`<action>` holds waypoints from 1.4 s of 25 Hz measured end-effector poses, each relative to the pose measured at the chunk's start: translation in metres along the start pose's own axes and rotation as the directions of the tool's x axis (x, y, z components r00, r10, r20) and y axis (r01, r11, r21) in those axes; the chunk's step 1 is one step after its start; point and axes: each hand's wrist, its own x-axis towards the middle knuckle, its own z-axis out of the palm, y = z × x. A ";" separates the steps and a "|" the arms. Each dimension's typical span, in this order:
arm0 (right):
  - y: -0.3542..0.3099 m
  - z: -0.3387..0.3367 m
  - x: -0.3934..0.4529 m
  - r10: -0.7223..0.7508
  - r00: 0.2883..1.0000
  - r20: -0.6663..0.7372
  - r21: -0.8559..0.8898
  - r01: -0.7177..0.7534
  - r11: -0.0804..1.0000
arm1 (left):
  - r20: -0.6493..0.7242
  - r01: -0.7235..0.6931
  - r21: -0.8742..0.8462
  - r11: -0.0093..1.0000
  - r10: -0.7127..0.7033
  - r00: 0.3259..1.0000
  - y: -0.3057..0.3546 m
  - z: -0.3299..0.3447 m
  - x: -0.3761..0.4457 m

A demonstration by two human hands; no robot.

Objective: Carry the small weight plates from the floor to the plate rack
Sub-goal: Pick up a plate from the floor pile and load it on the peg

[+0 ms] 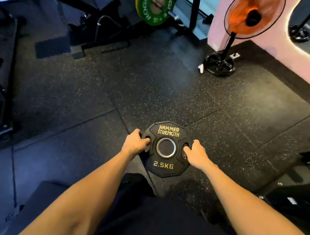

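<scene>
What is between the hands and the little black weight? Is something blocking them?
Nothing is. The left hand and the right hand are both already on the weight, one at each side, with fingers hooked into its grip holes. The plate rack cannot be picked out, so the way there cannot be judged.

left hand (135, 142): grip closed | right hand (196, 153): grip closed | arms extended

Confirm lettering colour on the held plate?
Gold-yellow lettering on the black weight plate, clearest in the head view.
</scene>
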 end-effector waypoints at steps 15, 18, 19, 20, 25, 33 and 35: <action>-0.150 -0.161 0.327 0.311 0.917 -0.249 0.363 -0.209 0.908 | 0.306 -0.336 0.259 0.906 0.253 0.918 0.297 -0.014 0.404; -0.162 -0.200 0.375 0.341 0.901 -0.270 0.392 -0.220 0.893 | 0.344 -0.365 0.275 0.889 0.263 0.901 0.351 -0.003 0.454; -0.158 -0.217 0.404 0.354 0.892 -0.281 0.407 -0.223 0.886 | 0.359 -0.382 0.273 0.883 0.275 0.892 0.375 0.009 0.479; -0.155 -0.236 0.432 0.368 0.883 -0.290 0.424 -0.226 0.877 | 0.375 -0.392 0.273 0.878 0.278 0.884 0.400 0.023 0.502; -0.155 -0.344 0.543 0.389 0.874 -0.291 0.491 -0.213 0.845 | 0.407 -0.417 0.305 0.856 0.279 0.870 0.526 0.077 0.597; -0.134 -0.491 0.662 0.489 0.797 -0.355 0.482 -0.292 0.826 | 0.480 -0.469 0.256 0.845 0.310 0.821 0.690 0.167 0.695; -0.122 -0.522 0.697 0.519 0.769 -0.372 0.512 -0.297 0.806 | 0.521 -0.484 0.264 0.835 0.298 0.800 0.730 0.197 0.724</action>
